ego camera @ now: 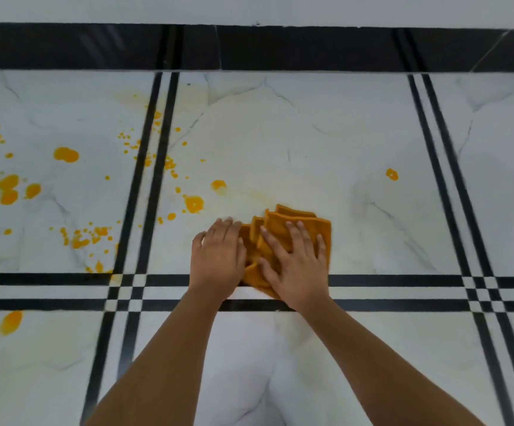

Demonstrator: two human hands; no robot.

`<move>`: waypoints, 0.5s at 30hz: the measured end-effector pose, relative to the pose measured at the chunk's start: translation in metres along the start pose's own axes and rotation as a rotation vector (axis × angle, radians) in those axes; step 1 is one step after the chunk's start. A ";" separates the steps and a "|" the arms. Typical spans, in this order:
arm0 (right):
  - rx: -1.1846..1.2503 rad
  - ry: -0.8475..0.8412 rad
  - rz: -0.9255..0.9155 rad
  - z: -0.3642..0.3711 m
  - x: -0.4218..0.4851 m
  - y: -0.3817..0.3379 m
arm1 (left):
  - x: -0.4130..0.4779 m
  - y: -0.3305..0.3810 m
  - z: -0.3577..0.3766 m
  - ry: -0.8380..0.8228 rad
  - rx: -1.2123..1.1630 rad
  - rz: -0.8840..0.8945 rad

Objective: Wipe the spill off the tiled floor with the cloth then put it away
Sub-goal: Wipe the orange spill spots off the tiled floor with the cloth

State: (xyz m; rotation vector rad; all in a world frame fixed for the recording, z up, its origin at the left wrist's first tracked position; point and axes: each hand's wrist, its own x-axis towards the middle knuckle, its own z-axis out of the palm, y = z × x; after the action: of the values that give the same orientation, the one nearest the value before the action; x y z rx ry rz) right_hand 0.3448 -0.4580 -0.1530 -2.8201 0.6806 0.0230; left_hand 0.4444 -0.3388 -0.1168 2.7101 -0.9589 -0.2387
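We press both palms down on the folded orange cloth point(295, 229), which lies bunched on the tiled floor point(372, 142). Our right hand point(295, 265) rests flat on it with fingers point(292, 233) spread wide; our left hand point(217, 262) covers its left edge, fingers together and extended. Beyond our fingertips and off to their left, the orange spill point(65, 155) lies in drops and blotches, with one lone spot point(391, 174) ahead of the right fingers.

Bare forearms point(169, 358); no sleeves
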 end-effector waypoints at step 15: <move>-0.011 0.098 0.370 -0.036 0.087 0.165 | 0.096 0.134 0.048 -0.204 0.139 0.158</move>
State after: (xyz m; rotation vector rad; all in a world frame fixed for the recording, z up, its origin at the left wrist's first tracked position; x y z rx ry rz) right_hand 0.3465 -0.6476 -0.1615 -2.6781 1.2176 -0.0470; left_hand 0.4273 -0.5094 -0.1294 2.7547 -1.2858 -0.4388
